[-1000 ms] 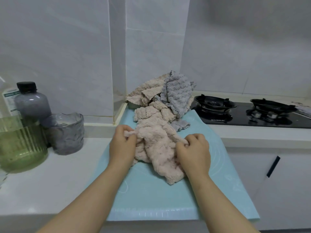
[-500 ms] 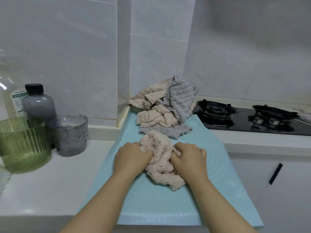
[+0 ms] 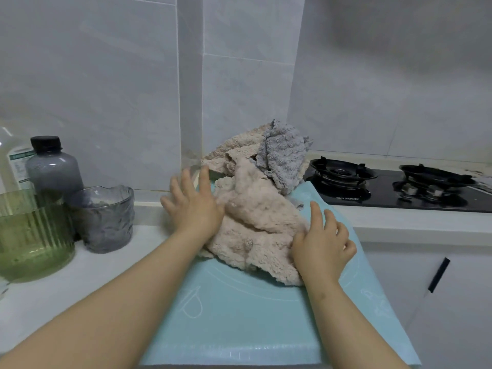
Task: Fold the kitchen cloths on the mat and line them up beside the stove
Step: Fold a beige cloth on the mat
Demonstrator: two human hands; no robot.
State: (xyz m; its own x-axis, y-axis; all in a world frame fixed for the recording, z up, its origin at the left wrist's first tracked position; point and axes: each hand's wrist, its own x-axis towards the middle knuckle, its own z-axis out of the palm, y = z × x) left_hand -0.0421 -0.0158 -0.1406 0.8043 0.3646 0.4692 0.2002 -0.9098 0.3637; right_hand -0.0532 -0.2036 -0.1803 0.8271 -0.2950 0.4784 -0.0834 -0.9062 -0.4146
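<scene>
Spreading looks to be the step in hand; the pink cloth [image 3: 255, 230] lies rumpled on the teal mat [image 3: 239, 320], not yet flat; the left hand [image 3: 193, 209], fingers splayed wide and blurred, touches its left edge; the right hand [image 3: 323, 246], fingers loosely straight, rests at its right edge, gripping nothing; next it likely needs smoothing square before any fold; the pile is fluffy and limp; beige cloths [image 3: 234, 153] and a grey cloth [image 3: 285, 158], ribbed, heap behind, beside the glossy black stove [image 3: 346, 193].

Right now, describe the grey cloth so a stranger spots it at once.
Find the black stove on the right. Just left of it, a cloth pile sits at the mat's far end. The grey cloth drapes its right side, ribbed grey against fluffy beige.
</scene>
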